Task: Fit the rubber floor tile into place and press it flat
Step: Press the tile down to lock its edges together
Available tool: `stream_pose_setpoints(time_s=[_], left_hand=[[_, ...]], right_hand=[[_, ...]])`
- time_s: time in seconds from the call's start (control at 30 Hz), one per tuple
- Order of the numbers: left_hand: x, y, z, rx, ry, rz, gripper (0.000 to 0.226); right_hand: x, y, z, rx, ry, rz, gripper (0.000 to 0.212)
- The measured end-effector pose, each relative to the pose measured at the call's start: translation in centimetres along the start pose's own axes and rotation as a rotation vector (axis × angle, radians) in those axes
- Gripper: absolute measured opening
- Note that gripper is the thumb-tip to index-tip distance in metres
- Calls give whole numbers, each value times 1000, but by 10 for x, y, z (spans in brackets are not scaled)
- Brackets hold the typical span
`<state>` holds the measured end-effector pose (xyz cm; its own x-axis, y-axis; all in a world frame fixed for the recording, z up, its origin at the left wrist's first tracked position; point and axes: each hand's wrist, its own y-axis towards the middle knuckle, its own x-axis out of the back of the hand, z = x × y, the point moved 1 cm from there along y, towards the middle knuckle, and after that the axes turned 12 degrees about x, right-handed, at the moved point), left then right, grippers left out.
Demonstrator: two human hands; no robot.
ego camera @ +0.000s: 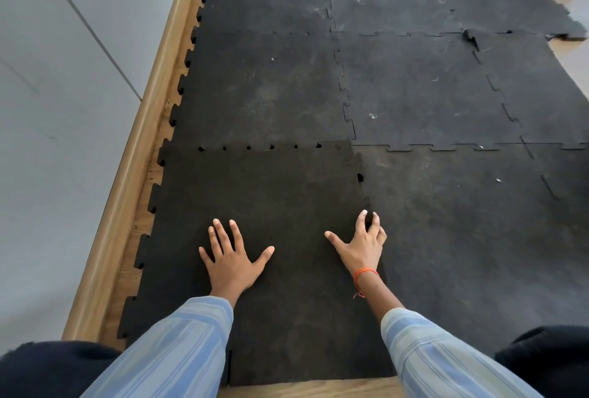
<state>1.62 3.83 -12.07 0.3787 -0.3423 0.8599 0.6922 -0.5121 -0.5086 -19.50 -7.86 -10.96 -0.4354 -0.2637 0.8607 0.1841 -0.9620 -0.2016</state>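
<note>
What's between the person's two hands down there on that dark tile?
In the head view, only bare tile surface lies between the left hand and the right hand. Both rest on the same rubber floor tile; nothing else sits there.

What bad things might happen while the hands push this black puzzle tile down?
1. The right hand has fingers curled at the tile's toothed edge; they might get pinched.
2. Small gaps show along the far seam, so the teeth may stay unlocked and that edge could lift.
</note>
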Motion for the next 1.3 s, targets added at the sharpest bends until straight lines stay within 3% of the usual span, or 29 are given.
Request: stream_pose_setpoints(time_s=[0.43, 0.6, 0.97, 1.1, 1.3], left_hand=[[1, -3, 2, -1, -14, 5, 108], [1, 2, 0, 4, -20, 26, 109], [6, 3, -12, 46, -101, 63, 112], [1, -2, -15, -8, -78, 11, 104], [-22, -32, -48, -299, 52, -85, 88]], right_hand=[[-12, -16, 2, 60, -162, -33, 98], [-15, -8, 0, 153, -258, 102, 94], [-5, 13, 4, 124, -289, 310, 104], [-3, -9, -6, 147, -288, 255, 100], [-14, -61, -34, 29, -218, 51, 79]])
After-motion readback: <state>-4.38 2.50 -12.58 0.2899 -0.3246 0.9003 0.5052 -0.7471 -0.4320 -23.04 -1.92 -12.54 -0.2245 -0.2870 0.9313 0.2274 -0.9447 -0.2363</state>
